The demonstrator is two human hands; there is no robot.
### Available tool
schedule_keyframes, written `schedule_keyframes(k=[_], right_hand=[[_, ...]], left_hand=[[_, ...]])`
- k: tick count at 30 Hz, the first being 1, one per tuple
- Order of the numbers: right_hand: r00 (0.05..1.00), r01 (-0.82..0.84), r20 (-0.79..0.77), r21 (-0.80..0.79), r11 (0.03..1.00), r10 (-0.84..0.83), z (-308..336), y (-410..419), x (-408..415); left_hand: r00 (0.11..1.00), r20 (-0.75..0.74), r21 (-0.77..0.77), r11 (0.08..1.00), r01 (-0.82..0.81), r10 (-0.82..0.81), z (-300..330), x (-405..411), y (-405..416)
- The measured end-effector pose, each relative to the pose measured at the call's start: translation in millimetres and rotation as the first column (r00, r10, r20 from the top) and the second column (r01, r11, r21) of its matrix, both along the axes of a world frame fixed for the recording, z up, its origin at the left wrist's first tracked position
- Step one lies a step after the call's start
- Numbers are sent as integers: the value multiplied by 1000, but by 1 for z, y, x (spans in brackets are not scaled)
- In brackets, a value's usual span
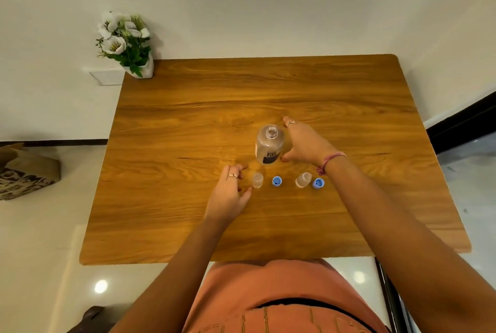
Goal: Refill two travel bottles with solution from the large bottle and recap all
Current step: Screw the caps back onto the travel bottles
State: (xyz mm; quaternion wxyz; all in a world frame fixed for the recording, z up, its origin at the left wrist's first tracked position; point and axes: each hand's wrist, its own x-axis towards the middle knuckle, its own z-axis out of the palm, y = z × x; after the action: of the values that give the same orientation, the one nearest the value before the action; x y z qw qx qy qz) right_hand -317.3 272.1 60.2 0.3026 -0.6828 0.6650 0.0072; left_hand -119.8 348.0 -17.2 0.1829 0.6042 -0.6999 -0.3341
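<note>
The large clear bottle (269, 145) stands uncapped in the middle of the wooden table (188, 123); its dark label faces me. My right hand (303, 143) is spread open just to its right, with the thumb near the bottle's base and no grip on it. Two small clear travel bottles stand open in front: the left travel bottle (257, 180) and the right travel bottle (303, 179). A blue cap (277, 181) lies between them, and a second blue cap (318, 183) lies right of the right one. My left hand (230, 190) is open, fingertips close to the left travel bottle.
A white vase of white flowers (126, 45) stands at the table's far left corner. A printed paper bag (24, 171) sits on the floor to the left. The near table edge is against my body.
</note>
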Motion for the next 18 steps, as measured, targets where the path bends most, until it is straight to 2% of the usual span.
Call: schedule_keyframes(k=[2,5,8,12,15,18], right_hand=[[995,46,-77,-114,992,-55,13,15,-1],[986,140,-55,-218,966,-155,26,46,8],[987,144,-57,-146,979,-153,13,68,24],[974,119,-194,12,993,-114,-17,76,39],[958,101,-274,49,994,-84,-34,76,45],[959,116,-267,52,992,-98,-48,76,48]], left_hand=[[1000,-21,38,999,-15,15,-2,2,-4],[999,-52,82,997,0,4,-6,4,-10],[998,-60,159,987,24,-15,-10,-1,-14],[996,-86,281,959,30,-6,-19,-10,-19],[996,-85,294,955,29,-4,-27,-14,-20],[994,-105,275,961,26,3,-30,-16,-20]])
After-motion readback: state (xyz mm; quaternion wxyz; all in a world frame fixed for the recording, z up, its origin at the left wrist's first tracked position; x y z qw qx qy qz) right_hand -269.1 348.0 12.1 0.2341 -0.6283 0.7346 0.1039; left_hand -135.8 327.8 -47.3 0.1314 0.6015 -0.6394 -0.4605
